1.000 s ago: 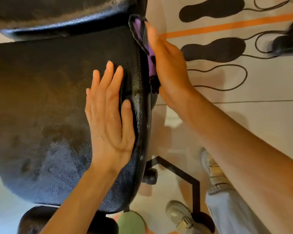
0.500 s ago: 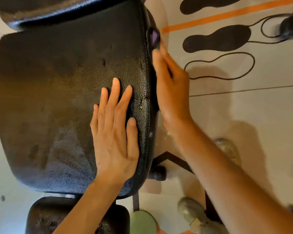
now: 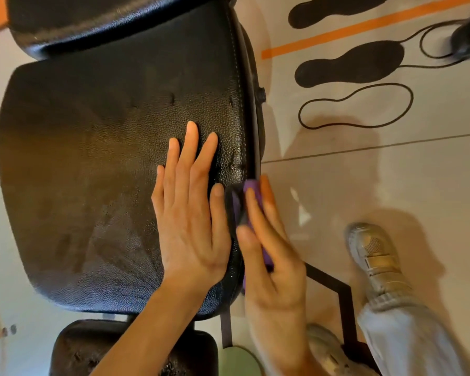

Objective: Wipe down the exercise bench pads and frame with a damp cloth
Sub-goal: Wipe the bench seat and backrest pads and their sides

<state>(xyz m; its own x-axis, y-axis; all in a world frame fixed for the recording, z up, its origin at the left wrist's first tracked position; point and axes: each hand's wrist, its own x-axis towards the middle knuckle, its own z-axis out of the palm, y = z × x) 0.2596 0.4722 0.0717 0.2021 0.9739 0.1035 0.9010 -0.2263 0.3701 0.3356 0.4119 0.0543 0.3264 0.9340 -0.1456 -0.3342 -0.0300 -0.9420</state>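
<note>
A black leather bench seat pad (image 3: 92, 172) fills the left and middle of the view. My left hand (image 3: 193, 213) lies flat on its top near the right edge, fingers straight. My right hand (image 3: 266, 253) presses a purple cloth (image 3: 251, 196) against the pad's right side edge with straight fingers; most of the cloth is hidden under that hand. A second black pad (image 3: 106, 23) adjoins the seat at the top. The black metal frame (image 3: 334, 289) runs along the floor below the pad's right side.
A smaller black pad (image 3: 92, 351) sits at the bottom. Black footprint markings (image 3: 347, 66) and an orange line (image 3: 364, 25) mark the floor at the upper right, with a dark cable outline. My grey shoe (image 3: 375, 259) and grey trouser leg stand at the right.
My right hand has slid the cloth along the pad's right edge toward me, from the far corner to beside my left thumb. The left hand has stayed flat on the pad.
</note>
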